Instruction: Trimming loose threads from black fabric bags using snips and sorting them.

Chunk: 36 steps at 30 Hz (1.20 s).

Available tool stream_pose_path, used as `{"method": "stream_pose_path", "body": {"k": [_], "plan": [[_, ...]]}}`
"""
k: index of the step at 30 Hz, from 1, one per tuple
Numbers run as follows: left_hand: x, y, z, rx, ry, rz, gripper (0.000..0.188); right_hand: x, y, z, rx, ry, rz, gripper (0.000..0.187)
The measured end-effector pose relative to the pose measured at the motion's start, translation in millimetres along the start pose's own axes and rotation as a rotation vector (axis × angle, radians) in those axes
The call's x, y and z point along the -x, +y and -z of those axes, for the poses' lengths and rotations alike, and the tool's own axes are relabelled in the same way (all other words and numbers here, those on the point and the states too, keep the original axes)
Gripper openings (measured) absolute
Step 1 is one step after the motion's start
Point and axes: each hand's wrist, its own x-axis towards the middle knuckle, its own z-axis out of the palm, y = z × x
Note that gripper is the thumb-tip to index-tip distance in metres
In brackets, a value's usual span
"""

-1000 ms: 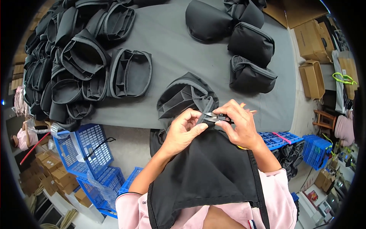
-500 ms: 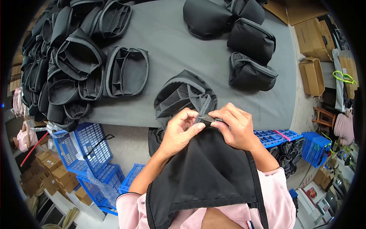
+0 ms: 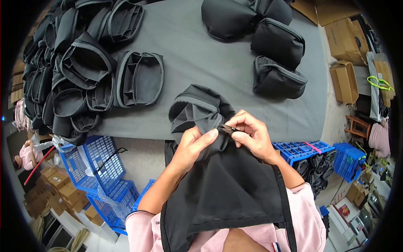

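Observation:
A black pouch with grey zipper trim (image 3: 195,101) stands unzipped at the table's near edge, its dividers showing inside. My left hand (image 3: 194,145) is closed on its near right rim, thumb pressing the fabric. Small dark thread snips (image 3: 228,129) are pinched between the thumb and fingers of my right hand (image 3: 250,133). Their blades point left at the trim by my left thumb; whether they touch a thread is too small to tell. A black apron (image 3: 226,193) hangs below my hands.
Many open black pouches (image 3: 86,63) are piled on the grey table (image 3: 184,46) at the left. Several closed ones (image 3: 277,44) sit at the back right. Blue crates (image 3: 98,157) stand below the near left edge, more (image 3: 300,150) at the right. Cardboard boxes (image 3: 344,82) lie beyond.
The rim in my left hand has turned and sunk a little, and the pouch's top has slumped. My right hand has shifted slightly left, and the snips' blades now show more plainly.

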Motion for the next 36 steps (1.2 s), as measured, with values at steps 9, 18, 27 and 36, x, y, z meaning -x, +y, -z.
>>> {"method": "stream_pose_path", "body": {"k": [9, 18, 27, 36], "plan": [[3, -3, 4, 0.176, 0.005, 0.006, 0.024, 5, -2, 5, 0.565, 0.146, 0.222, 0.019], [4, -4, 10, 0.221, -0.015, 0.012, 0.029, -10, 0, -3, 0.849, 0.126, 0.573, 0.021], [6, -2, 6, 0.264, 0.014, -0.008, 0.029, -8, -10, -6, 0.776, 0.110, 0.427, 0.017], [-70, 26, 19, 0.774, 0.310, -0.136, 0.026, -12, 5, -7, 0.724, 0.156, 0.327, 0.039]]}}
